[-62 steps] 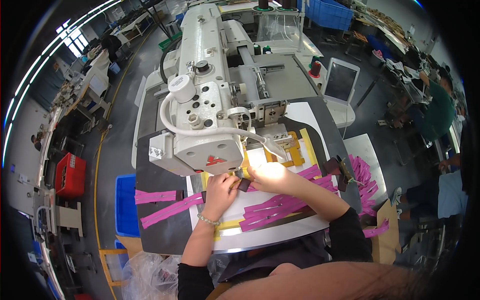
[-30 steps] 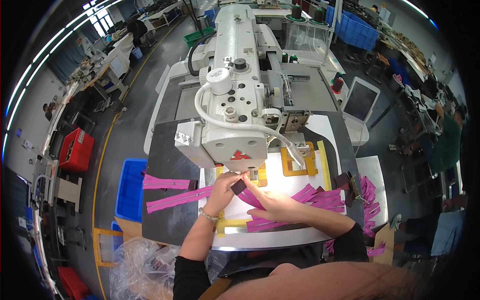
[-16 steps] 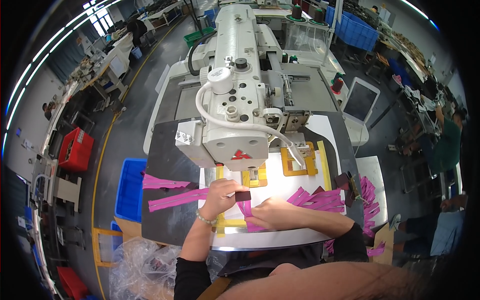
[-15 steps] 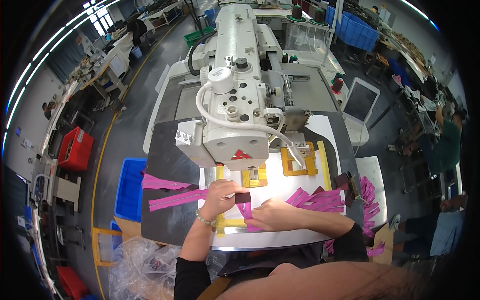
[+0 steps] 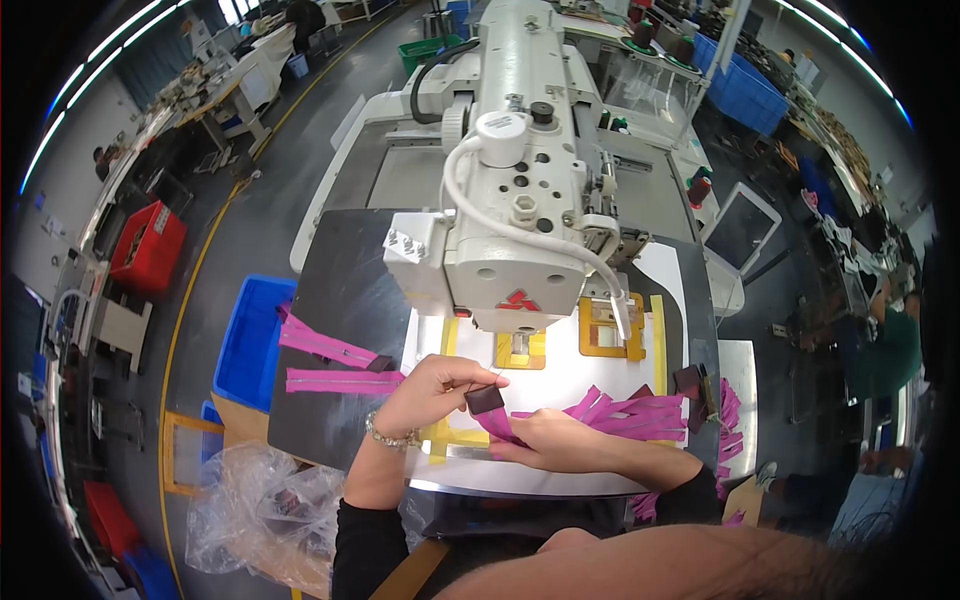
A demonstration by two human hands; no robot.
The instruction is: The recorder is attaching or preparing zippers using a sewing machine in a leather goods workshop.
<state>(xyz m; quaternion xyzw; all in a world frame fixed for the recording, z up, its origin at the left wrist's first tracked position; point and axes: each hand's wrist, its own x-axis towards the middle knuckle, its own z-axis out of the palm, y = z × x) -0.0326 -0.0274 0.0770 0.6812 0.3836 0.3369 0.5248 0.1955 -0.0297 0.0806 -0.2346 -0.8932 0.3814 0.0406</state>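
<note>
My left hand point(image 5: 434, 392) pinches a small dark brown square piece point(image 5: 484, 399) at the end of a pink zipper point(image 5: 497, 424) in front of the white sewing machine point(image 5: 517, 250). My right hand point(image 5: 550, 443) grips that zipper's tape lower down, fingers curled round it. Just beyond both hands lie a yellow clamp plate point(image 5: 520, 350) under the machine head and a larger yellow frame point(image 5: 610, 349) to its right, on a white sheet point(image 5: 460, 478) edged with yellow tape. More pink zippers lie to the left point(image 5: 340, 381) and in piles at the right point(image 5: 640, 420).
A blue bin point(image 5: 246, 345) and crumpled clear plastic point(image 5: 255, 505) are at my left, with a red crate point(image 5: 145, 250) beyond. A monitor point(image 5: 740, 225) and thread cones point(image 5: 700, 190) stand at the machine's right. A co-worker in green point(image 5: 885, 350) is at far right.
My hands have come down from beside the machine head toward me, still on the brown piece and zipper. The zipper has swung downward, and the camera view has shifted slightly.
</note>
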